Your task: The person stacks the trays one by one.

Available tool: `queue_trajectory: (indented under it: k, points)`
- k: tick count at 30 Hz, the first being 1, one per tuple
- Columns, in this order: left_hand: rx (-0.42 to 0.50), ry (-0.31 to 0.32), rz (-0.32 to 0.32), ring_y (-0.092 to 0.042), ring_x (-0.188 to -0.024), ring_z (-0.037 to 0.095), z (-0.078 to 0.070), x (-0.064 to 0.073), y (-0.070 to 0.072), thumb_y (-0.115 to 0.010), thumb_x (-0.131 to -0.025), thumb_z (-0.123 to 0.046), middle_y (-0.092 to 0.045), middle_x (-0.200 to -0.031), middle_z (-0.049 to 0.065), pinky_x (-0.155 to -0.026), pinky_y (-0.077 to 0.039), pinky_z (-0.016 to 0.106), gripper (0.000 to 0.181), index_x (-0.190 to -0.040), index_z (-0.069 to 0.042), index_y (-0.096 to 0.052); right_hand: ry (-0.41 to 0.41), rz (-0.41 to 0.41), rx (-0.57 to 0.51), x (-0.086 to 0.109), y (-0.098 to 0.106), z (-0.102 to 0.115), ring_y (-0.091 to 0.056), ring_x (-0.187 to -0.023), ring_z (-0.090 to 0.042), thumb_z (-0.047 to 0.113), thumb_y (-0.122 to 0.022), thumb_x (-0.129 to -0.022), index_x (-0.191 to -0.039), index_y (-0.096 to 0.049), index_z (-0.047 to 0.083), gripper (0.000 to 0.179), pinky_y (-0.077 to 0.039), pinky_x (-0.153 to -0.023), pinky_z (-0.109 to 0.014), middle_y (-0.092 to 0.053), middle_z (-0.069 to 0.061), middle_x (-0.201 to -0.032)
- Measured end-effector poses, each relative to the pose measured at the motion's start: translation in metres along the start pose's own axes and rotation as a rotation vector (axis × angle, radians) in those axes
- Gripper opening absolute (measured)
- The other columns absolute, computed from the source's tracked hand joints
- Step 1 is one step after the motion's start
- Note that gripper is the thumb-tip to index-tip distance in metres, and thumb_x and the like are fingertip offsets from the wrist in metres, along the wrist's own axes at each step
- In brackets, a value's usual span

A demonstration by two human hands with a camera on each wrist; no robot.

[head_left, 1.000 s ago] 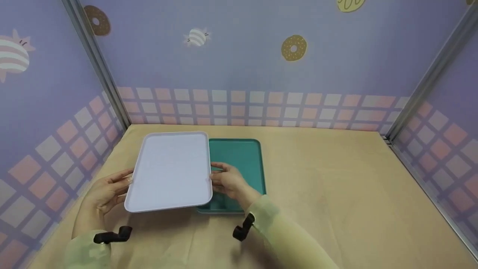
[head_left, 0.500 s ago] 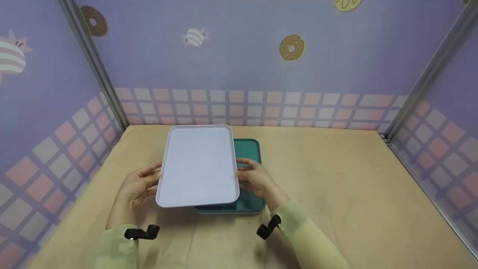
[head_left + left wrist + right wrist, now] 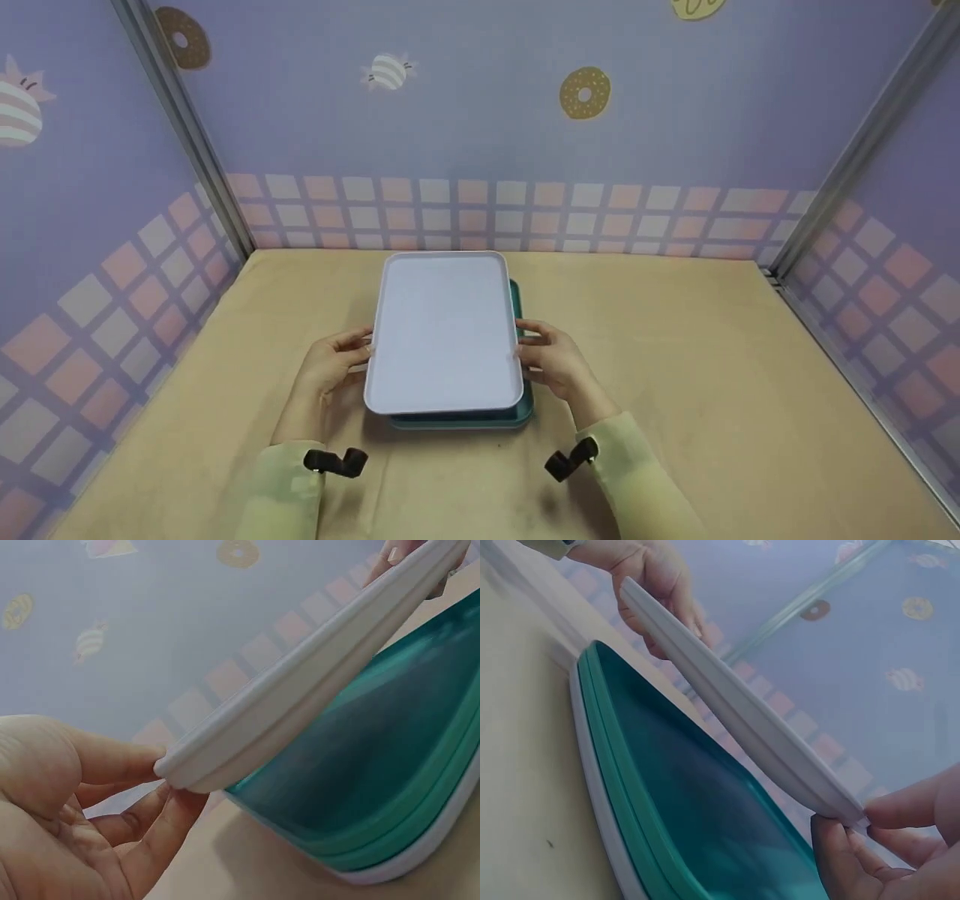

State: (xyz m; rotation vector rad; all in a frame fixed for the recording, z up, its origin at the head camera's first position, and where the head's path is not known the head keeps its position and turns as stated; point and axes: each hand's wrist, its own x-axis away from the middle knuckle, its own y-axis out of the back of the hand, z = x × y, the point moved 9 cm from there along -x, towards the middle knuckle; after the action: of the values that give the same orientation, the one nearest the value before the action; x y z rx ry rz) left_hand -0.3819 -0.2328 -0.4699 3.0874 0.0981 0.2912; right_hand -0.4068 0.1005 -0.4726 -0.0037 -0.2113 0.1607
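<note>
My left hand (image 3: 334,367) and right hand (image 3: 555,364) pinch the opposite long edges of a white rectangular tray (image 3: 446,330), thumbs above and fingers underneath. It is held in the air over a green tray (image 3: 375,757), with a gap between them in both wrist views. From the head view most of the green tray is hidden, and only its right and front edges show. At least two green rims lie one on another, and a white tray (image 3: 602,802) shows below them at the bottom of the stack.
The stack rests on a table with a tan cover (image 3: 675,375). Purple walls with checkered bands (image 3: 510,210) stand at the back and sides, with metal posts (image 3: 187,135) in the corners. A black wrist mount (image 3: 336,461) sits on each sleeve.
Both hands have carried the white tray to the right, from left of the green tray to above it. It now covers most of the green tray, which has stayed in place.
</note>
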Motion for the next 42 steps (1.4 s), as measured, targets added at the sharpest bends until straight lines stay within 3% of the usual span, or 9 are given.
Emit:
queue_trajectory:
  k: [7, 16, 24, 31, 42]
  points:
    - [-0.044, -0.032, -0.013, -0.067, -0.083, 0.008, 0.001, -0.003, -0.013, -0.064, -0.097, 0.003, -0.061, -0.115, 0.011, -0.077, -0.06, 0.024, 0.049, -0.144, 0.008, -0.053, -0.014, -0.015, 0.0, 0.002, 0.011, -0.006, -0.069, -0.093, -0.021, -0.004, -0.06, -0.094, -0.149, -0.052, 0.009, 0.057, -0.059, -0.079, -0.031, -0.059, -0.02, -0.134]
    - [-0.129, -0.044, -0.034, -0.065, -0.086, 0.011, 0.005, -0.004, -0.017, -0.061, -0.098, 0.004, -0.06, -0.112, 0.011, -0.078, -0.059, 0.025, 0.045, -0.142, 0.007, -0.056, -0.036, -0.042, 0.005, 0.001, 0.013, -0.015, -0.067, -0.09, -0.019, -0.005, -0.06, -0.096, -0.149, -0.053, 0.008, 0.055, -0.058, -0.075, -0.029, -0.061, -0.016, -0.124]
    - [-0.255, -0.072, -0.059, -0.056, -0.078, 0.011, 0.008, -0.008, -0.02, -0.062, -0.098, 0.0, -0.063, -0.111, 0.013, -0.066, -0.05, 0.023, 0.042, -0.139, 0.005, -0.06, -0.045, -0.077, 0.028, -0.002, 0.016, -0.02, -0.065, -0.087, -0.018, -0.005, -0.06, -0.096, -0.148, -0.054, 0.008, 0.053, -0.057, -0.073, -0.028, -0.061, -0.013, -0.117]
    - [-0.257, -0.031, -0.064, -0.055, -0.078, 0.012, 0.015, -0.007, -0.021, -0.06, -0.1, -0.002, -0.062, -0.117, 0.015, -0.068, -0.048, 0.024, 0.041, -0.141, 0.004, -0.059, -0.036, -0.08, 0.024, -0.003, 0.016, -0.024, -0.062, -0.074, -0.013, -0.009, -0.059, -0.094, -0.146, -0.055, 0.003, 0.054, -0.055, -0.065, -0.024, -0.059, -0.009, -0.106]
    - [-0.229, -0.04, -0.063, -0.056, -0.071, 0.01, 0.017, -0.009, -0.024, -0.058, -0.099, 0.001, -0.063, -0.111, 0.013, -0.061, -0.048, 0.023, 0.042, -0.141, 0.006, -0.058, 0.014, -0.107, 0.085, -0.002, 0.015, -0.024, -0.058, -0.076, -0.014, -0.011, -0.057, -0.092, -0.141, -0.058, -0.003, 0.05, -0.051, -0.065, -0.023, -0.057, -0.008, -0.099]
